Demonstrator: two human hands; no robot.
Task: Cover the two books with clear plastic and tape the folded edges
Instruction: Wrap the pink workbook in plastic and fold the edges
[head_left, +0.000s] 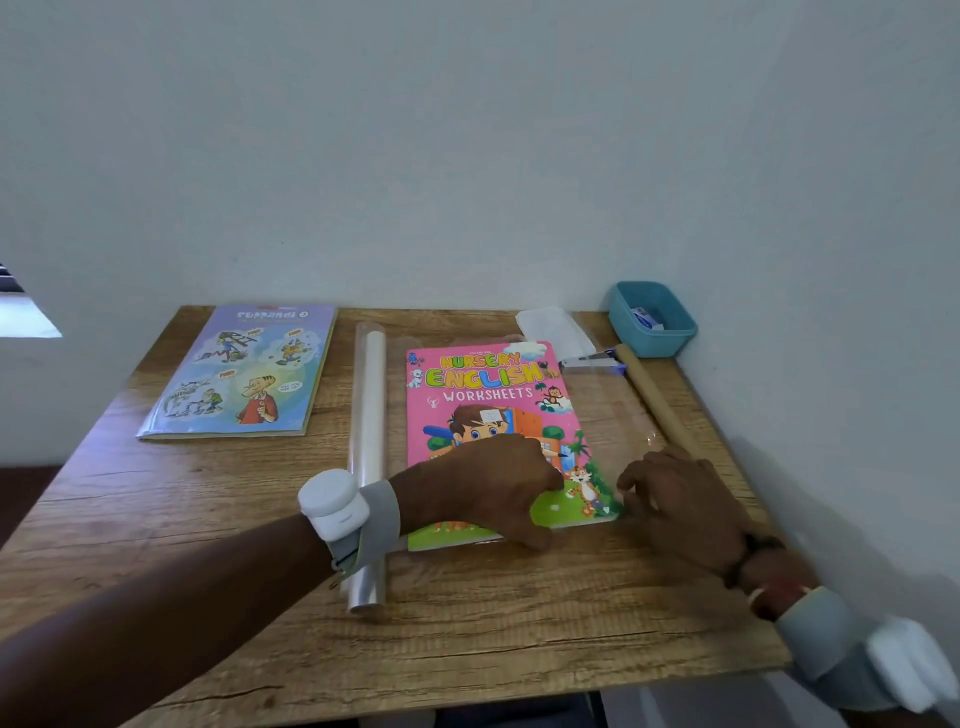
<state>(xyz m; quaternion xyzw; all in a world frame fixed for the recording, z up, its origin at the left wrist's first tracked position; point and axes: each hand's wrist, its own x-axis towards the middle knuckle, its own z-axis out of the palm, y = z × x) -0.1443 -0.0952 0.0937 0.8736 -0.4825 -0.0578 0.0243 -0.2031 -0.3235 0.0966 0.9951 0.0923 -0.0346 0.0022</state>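
The left hand (483, 486) presses, fingers relaxed, on the pink book (493, 400) mid-table, likely pinning it on the plastic sheet (615, 415). The right hand (675, 499) touches the sheet beside it; whether it pinches is unclear. The second book (244, 374) lies far left.

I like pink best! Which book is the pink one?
The Nursery English Worksheets book, right of the plastic roll; the other book, far left, is purple.

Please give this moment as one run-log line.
left hand: on pink book | right hand: on plastic sheet beside book | roll: left of book
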